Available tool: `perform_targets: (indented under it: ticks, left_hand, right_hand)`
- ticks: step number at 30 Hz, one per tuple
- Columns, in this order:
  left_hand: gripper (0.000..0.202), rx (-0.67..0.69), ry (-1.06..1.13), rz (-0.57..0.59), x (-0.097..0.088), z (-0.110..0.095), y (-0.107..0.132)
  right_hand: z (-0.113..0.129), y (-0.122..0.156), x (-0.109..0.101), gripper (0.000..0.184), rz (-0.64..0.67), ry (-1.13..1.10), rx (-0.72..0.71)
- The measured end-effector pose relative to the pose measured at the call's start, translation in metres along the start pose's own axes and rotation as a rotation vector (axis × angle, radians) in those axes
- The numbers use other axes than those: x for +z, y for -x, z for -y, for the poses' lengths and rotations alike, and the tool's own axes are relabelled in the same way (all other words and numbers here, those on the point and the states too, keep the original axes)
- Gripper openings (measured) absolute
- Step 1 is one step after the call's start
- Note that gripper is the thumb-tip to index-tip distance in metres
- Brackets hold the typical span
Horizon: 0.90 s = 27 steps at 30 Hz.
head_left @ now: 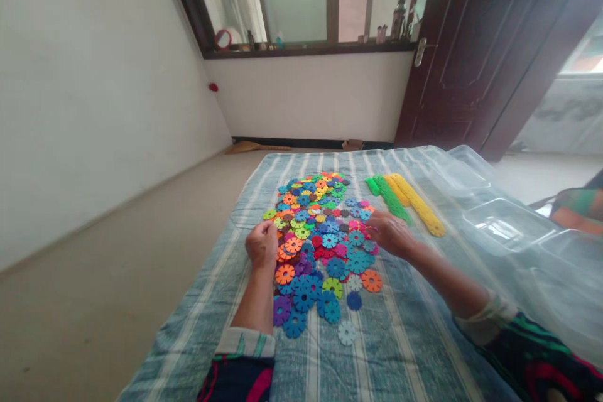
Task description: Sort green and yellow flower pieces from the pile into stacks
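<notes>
**Toothed plastic construction discs point(320, 245) under two bare hands, on a striped bed cover point(396, 352)**

Main lot: a large patch of flower-shaped discs in orange, blue, purple, red, green and yellow, lying mostly flat at the middle of the cover. Spread this way, the colours seem to stay visible and within reach of both hands.

Left hand point(261, 245): on the patch's near-left side, back upward, fingers curled down and bunched. The fingertips are hidden, so any pinch cannot be told.

Right hand point(391, 233): on the patch's right side, fingers loosely together and reaching left, touching blue discs. Whether it pinches one cannot be told.

Outliers: a pale blue disc point(347, 332) lies apart on the near side; an orange disc point(372, 281) sits just off the right edge.

Adjacent: a green strip of joined discs point(391, 198) and a yellow strip of joined discs point(417, 204) lie side by side, just beyond the right hand, apparently kept apart from the loose discs by colour.

Also present: clear plastic storage tubs point(506, 223) at the cover's right side; a brown door with a metal handle point(421, 51) beyond; a straw broom point(254, 147) on the floor by the far wall.
</notes>
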<state>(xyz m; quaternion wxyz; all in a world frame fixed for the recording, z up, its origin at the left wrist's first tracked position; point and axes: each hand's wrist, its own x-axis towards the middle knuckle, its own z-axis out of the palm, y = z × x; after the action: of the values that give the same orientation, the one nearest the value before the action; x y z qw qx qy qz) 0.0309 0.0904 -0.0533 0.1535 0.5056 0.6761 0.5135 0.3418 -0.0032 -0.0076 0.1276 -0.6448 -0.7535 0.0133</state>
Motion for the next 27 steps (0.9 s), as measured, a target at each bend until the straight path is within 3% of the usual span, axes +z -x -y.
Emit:
perform_targets:
  ticks: [9, 12, 18, 22, 27]
  left_hand:
    - [0.033, 0.004, 0.026, 0.021, 0.001, 0.003, 0.000]
    - [0.032, 0.014, 0.022, 0.021, 0.002, 0.005, 0.000]
    - [0.032, 0.017, -0.011, 0.013, 0.001, 0.005, 0.001]
    - [0.031, 0.025, -0.016, 0.016, 0.000, 0.003, 0.003]
    - [0.029, -0.003, -0.032, 0.014, -0.002, -0.002, 0.001]
  right_hand:
    - [0.033, -0.020, 0.017, 0.026, 0.076, -0.018, -0.127]
    - [0.044, -0.026, 0.023, 0.028, 0.048, -0.043, -0.154]
    - [0.070, -0.060, 0.022, 0.032, -0.032, -0.058, -0.068]
    - [0.081, -0.082, 0.026, 0.036, 0.031, -0.038, 0.019]
    - [0.086, -0.097, 0.031, 0.037, 0.113, -0.034, 0.024]
